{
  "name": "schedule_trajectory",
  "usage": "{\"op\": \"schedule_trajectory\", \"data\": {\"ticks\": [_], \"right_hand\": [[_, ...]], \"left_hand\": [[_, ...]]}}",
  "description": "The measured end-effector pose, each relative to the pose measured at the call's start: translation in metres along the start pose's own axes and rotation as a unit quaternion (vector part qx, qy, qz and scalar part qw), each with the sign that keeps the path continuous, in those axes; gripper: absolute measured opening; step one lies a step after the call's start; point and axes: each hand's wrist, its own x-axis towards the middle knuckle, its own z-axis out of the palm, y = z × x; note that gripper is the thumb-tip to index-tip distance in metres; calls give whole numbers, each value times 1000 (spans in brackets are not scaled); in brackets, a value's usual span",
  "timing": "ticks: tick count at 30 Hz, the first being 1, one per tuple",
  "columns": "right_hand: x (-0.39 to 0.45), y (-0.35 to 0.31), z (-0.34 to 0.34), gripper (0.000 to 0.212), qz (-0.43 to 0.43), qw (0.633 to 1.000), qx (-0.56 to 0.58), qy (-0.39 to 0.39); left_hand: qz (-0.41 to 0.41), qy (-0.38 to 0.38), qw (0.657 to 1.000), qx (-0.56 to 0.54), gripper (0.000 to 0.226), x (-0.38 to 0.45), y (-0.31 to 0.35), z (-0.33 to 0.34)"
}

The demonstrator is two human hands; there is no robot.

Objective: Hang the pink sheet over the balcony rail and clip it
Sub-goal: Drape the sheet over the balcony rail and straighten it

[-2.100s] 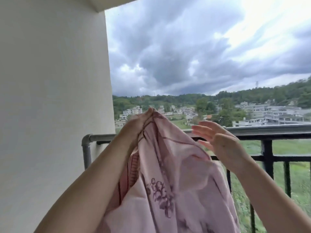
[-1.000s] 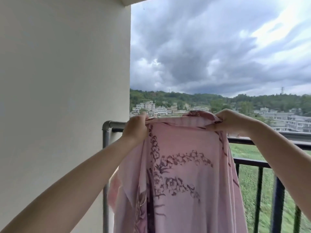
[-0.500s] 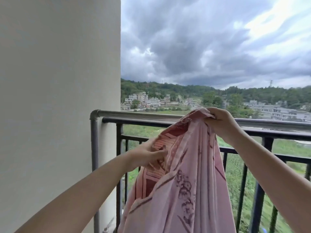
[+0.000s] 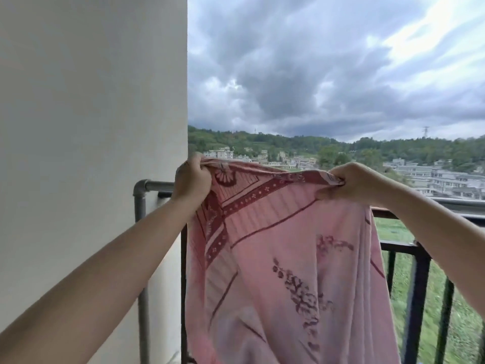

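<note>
The pink sheet (image 4: pixel 283 253), with a dark red border and a floral print, hangs spread between both hands in front of the balcony rail (image 4: pixel 154 185). My left hand (image 4: pixel 191 179) grips its top left corner, level with the grey rail's left end. My right hand (image 4: pixel 351 182) pinches the top edge further right, just above the rail. The sheet's top edge sits slightly higher than the rail and its lower part drops out of view. I cannot tell whether the cloth touches the rail. No clip is in view.
A white wall (image 4: pixel 91 153) fills the left side, meeting the rail's grey corner post (image 4: pixel 140 219). Black vertical bars (image 4: pixel 420 298) run below the rail on the right. Beyond lie a grassy field, buildings, hills and a cloudy sky.
My left hand has risen from below the rail to rail height and moved left, pulling the bunched sheet out wide. The bordered edge is now stretched between both hands.
</note>
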Motion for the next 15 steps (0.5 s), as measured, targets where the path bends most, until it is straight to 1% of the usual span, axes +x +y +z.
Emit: {"op": "schedule_trajectory", "data": {"ticks": [1,3,5,6,8,10,12,15], "right_hand": [[5,-2,-4,31,-1,1000,-17,-11],[16,-9,-19,35,-9,998,-65,-17],[30,-21,-36,39,-22,994,-105,11],[41,-27,-43,40,-28,992,-117,43],[66,-37,-51,36,-40,983,-131,126],[92,-47,-50,22,-45,964,-174,198],[117,-53,-45,7,-60,935,-237,257],[159,-59,-33,19,-91,876,-328,342]], "left_hand": [[57,24,997,45,27,5,9,-6],[153,42,978,134,32,16,18,-13],[203,72,943,255,54,35,16,-18],[202,78,927,308,65,45,14,-22],[176,70,906,378,78,62,13,-31],[156,73,884,435,87,79,7,-40],[148,88,857,486,90,97,-3,-51],[170,118,840,502,84,129,-20,-70]]}}
